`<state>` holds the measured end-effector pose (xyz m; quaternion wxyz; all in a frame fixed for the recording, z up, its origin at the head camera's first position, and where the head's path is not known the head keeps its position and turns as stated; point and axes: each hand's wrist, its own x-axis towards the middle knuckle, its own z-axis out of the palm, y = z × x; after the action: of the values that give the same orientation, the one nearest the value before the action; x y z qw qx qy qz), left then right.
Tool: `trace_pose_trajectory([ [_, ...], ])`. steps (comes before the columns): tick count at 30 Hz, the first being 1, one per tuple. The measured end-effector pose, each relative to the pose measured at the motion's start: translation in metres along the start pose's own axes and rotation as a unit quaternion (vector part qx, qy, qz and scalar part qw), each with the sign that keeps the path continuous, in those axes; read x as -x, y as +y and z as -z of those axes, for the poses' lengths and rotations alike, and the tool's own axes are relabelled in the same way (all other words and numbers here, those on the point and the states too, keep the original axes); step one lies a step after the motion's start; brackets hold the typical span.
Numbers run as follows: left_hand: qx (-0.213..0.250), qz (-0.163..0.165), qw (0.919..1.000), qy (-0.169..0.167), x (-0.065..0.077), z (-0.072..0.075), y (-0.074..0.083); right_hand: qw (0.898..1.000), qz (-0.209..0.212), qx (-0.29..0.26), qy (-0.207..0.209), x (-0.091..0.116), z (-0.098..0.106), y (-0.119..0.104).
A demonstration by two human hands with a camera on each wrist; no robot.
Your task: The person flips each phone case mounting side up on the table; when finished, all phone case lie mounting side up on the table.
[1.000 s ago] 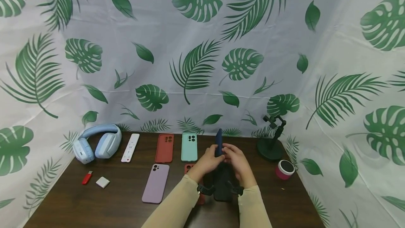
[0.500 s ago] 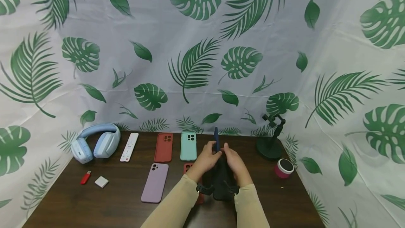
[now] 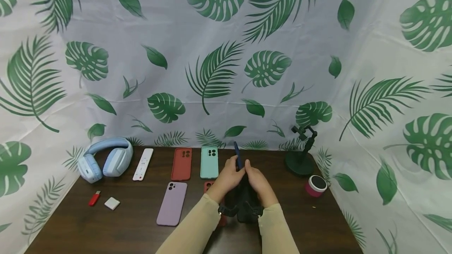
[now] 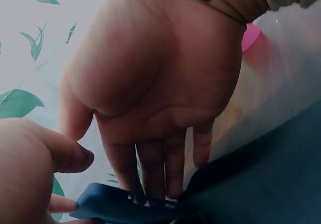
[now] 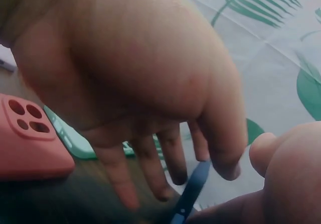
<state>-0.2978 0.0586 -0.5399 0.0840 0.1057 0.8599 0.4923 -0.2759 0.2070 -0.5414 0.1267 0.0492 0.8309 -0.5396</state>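
"Firstly, what does the head view establish?"

"One blue case [image 3: 237, 154], held in the left hand [image 3: 228, 176]. It is seen edge-on, long axis running up and away from the wearer, top tilted left. The right hand [image 3: 260, 183] is just to its right; the left is nearer. Contact with the surface [image 3: 116, 234]: cannot tell."

"And the count?"

"Two red cases [image 3: 181, 164], one partly hidden; one mint case [image 3: 209, 164]; one lilac case [image 3: 171, 204]; one black item [image 3: 247, 216] lying below the hands. One each: headphones [image 3: 121, 160], remote [image 3: 143, 164], red stick [image 3: 94, 198], white square [image 3: 112, 203], stand [image 3: 299, 164], pink jar [image 3: 316, 186]."

"Left wrist view?"

"Right fingers [image 4: 123, 174] straight, slightly apart, tips at the blue case; right thumb [image 4: 75, 118] off it."

"Right wrist view?"

"Left fingers [image 5: 115, 179] and left thumb [image 5: 225, 156] flank the blue case near its upper end: judged a pinch, though thumb contact is not plain."
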Motion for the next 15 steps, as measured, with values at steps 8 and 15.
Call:
trace_pose_trajectory([
  [8, -0.005, 0.0, 1.0, 0.0, 0.0, 0.006, -0.002, 1.0, 0.001, 0.006, -0.003, 0.0, -0.001, 0.0],
  [15, -0.058, 0.003, 0.9983, 0.005, 0.0, 0.01, -0.006, 1.0, -0.011, 0.02, 0.013, -0.002, -0.002, 0.0],
])
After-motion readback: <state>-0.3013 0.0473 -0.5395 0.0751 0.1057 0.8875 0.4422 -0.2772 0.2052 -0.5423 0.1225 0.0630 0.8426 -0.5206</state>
